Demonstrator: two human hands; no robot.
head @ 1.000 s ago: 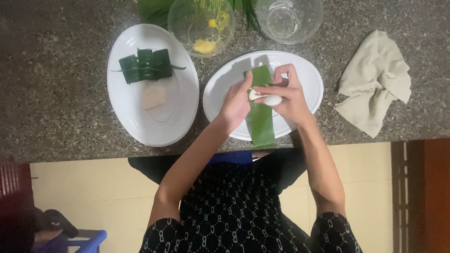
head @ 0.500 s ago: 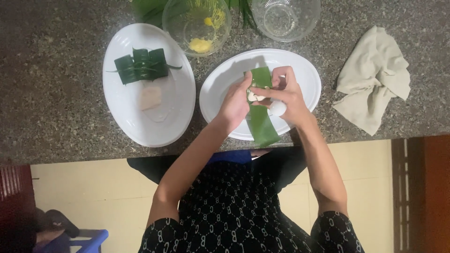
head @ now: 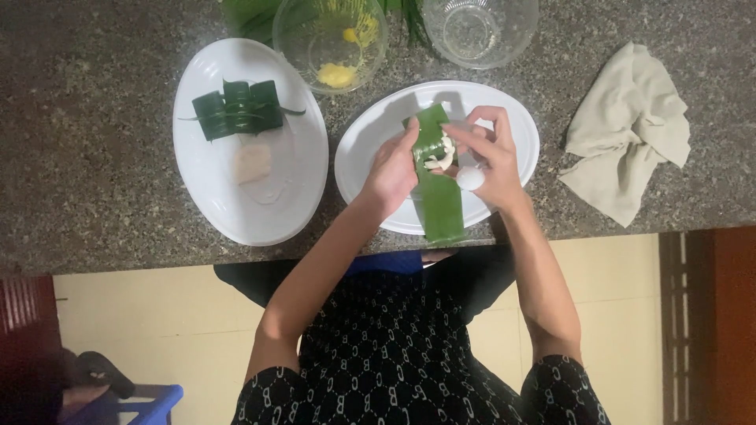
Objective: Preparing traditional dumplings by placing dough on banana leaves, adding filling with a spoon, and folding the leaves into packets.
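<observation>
Left hand (head: 391, 171) grips the left edge of a long green leaf strip (head: 435, 185) over the right white plate (head: 370, 149), as it did half a second ago; right hand (head: 490, 157), then pressed against the left, now sits a little apart with fingertips pinching white dough (head: 441, 154) onto the strip and a small white ball (head: 470, 179) tucked under the palm, so filling appears underway. Left white plate (head: 236, 212) holds a folded leaf parcel (head: 238, 109) and a pale block (head: 253, 164). Of the two glass bowls, the left one (head: 329, 35) holds yellow paste and the right one (head: 480, 27) looks empty; a beige cloth (head: 630, 134) lies to the right.
</observation>
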